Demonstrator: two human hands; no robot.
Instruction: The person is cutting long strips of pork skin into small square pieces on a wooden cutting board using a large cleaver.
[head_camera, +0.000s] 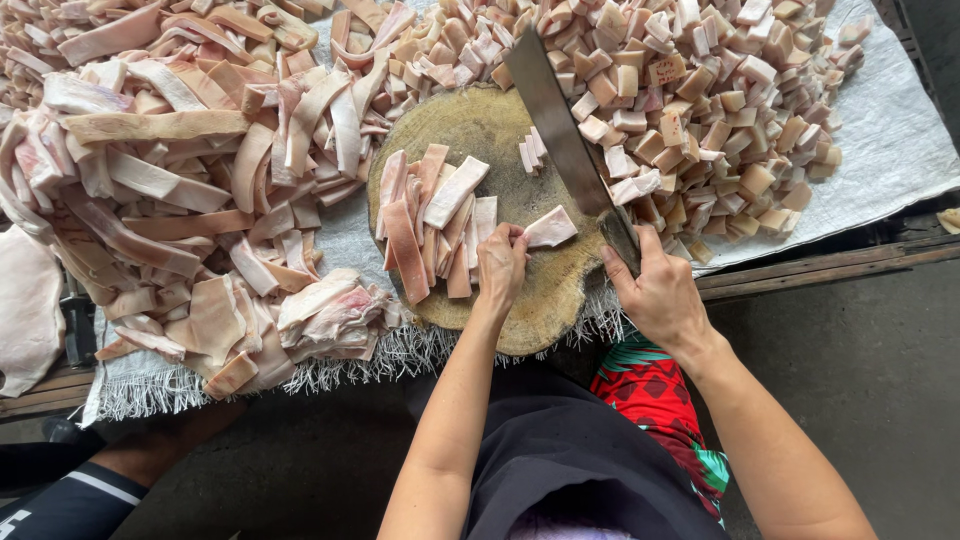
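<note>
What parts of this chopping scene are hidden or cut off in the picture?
All in the head view:
- Cleaver handle: wrapped by the right hand, so its shape is unseen.
- Left hand fingertips: curled onto the strips, hidden from above.
- Strip pile: cut off by the top and left edges.
- Board far rim: buried under cubes.
- Pale slab: cut by the left edge.

Both my forearms reach forward, bare. My left hand (500, 262) lies palm down, fingers curled and pressing — wrist straight. My right hand (657, 290) is closed in a fist grip — thumb on top, wrist slightly bent inward.
</note>
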